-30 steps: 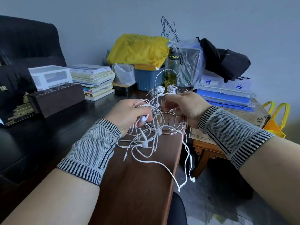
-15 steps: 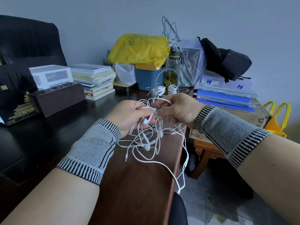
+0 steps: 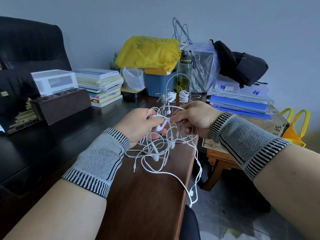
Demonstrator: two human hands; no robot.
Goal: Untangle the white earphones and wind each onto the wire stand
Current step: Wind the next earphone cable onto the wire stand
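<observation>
Hands meet over the near end of a long brown wooden table (image 3: 147, 196), both wrists in grey knitted bands with black-striped edges. Left hand (image 3: 138, 124) has its fingers curled round a white earbud (image 3: 161, 126) and several loops of thin white cable; grip is closed and snug. Right hand (image 3: 195, 117) pinches a strand of the same cable between thumb and fingertips, close beside the left hand's fingers.

Tangle of white wired earphones (image 3: 155, 153) hangs below both hands and spreads onto the tabletop, with more earbuds and a small plug visible among the loops. One long strand trails over the table's right edge and hangs there with an inline piece.

Silver wire stand with an arched top and round base ring (image 3: 178, 101) sits just behind the hands on the table. Two neat white cable coils (image 3: 184, 96) are already wound on its arms, side by side.

Behind: stack of books (image 3: 102, 87), blue ribbed plastic bin (image 3: 157, 85), yellow fabric bag (image 3: 149, 52), black backpack (image 3: 240, 64), blue folders (image 3: 239, 104).
</observation>
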